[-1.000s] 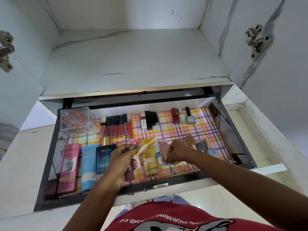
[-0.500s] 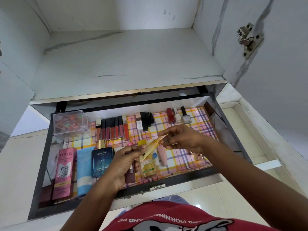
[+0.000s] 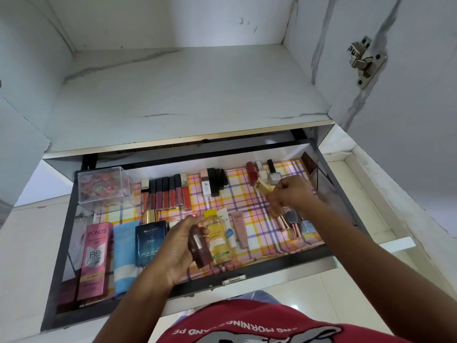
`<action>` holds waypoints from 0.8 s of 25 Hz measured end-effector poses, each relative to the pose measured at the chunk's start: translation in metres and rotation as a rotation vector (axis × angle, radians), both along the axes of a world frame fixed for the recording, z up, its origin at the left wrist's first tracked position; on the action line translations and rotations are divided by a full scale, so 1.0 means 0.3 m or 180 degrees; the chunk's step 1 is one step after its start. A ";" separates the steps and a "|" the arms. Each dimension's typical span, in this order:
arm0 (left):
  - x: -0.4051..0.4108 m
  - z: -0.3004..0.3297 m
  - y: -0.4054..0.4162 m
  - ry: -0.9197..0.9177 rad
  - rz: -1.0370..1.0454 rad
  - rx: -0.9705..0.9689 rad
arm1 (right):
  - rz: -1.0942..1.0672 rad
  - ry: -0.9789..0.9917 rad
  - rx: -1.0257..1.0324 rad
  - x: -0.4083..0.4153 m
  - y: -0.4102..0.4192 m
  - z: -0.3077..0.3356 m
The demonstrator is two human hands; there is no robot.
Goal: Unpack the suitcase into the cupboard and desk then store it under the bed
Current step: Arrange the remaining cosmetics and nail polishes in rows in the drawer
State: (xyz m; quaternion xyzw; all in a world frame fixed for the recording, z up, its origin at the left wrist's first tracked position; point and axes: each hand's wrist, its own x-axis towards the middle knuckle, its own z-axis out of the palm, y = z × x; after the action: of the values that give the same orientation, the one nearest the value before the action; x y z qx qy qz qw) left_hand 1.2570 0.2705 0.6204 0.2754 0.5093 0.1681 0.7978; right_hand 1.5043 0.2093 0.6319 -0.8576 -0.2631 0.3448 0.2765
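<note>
Head view, single frame. Open drawer (image 3: 329, 169) w/ checked liner fills the frame centre, pulled out below a bare white cupboard shelf (image 3: 188, 95); hinge (image 3: 366, 61) at upper right.

Drawer contents, left to right. Back row: clear plastic box (image 3: 105, 186) holding small multicoloured pieces, upper left of the drawer; row of lip-gloss tubes (image 3: 164, 194) lying side by side, caps toward the frame top; dark lipsticks (image 3: 215, 180) beside them; nail-polish bottles (image 3: 262, 173) at the back right. Front row: pink Pond's BB carton (image 3: 94, 258), blue tube (image 3: 125, 253), dark-blue Bella Vita box (image 3: 149, 242) w/ gold cap, yellow Garnier bottle (image 3: 218, 238), small white tube (image 3: 228, 229), pink tube (image 3: 239, 229); all lie flat, long axes running frame top to bottom. Rose-gold items (image 3: 290, 222) lie at right, under the right wrist.

Left hand (image 3: 178, 251), lower centre: fingers curled round a dark maroon bottle (image 3: 200, 251), held above the drawer front; long axis approx. top to bottom, tilted slightly left at the top.

Right hand (image 3: 293, 191), right of centre, over the drawer's back right: fingers pressed together, pinching a pale-yellow tube (image 3: 264, 188); its free end points to the upper left, near the nail-polish bottles; contact w/ them cannot be told.

Red printed shirt (image 3: 247, 325) at the bottom edge.
</note>
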 end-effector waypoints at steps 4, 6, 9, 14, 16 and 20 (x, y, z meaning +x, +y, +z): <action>0.001 0.000 -0.008 -0.0088 0.0215 -0.0286 | 0.1669 -0.1607 -0.0684 -0.123 -0.023 -0.070; 0.001 0.007 -0.009 -0.0112 0.0282 -0.0227 | 0.2066 -0.1892 -0.1067 -0.158 -0.016 -0.106; -0.002 0.011 -0.010 -0.0191 0.0329 -0.0160 | 0.2344 -0.1857 -0.1490 -0.164 0.004 -0.123; -0.008 0.002 -0.009 -0.0169 0.0086 0.0203 | 0.1803 -0.0514 -0.0809 -0.153 0.003 -0.056; -0.003 0.002 -0.008 -0.0241 0.0232 0.0236 | 0.1291 0.1108 -0.0082 -0.147 0.002 0.012; 0.013 0.008 -0.006 -0.0472 0.0292 0.0266 | 0.1735 0.1208 0.0296 -0.199 -0.010 0.062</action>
State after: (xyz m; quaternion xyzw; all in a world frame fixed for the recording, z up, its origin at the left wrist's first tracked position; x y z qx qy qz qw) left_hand 1.2609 0.2688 0.6227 0.2717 0.4535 0.2455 0.8126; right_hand 1.4446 0.2063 0.6506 -0.6626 -0.4420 0.5473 0.2569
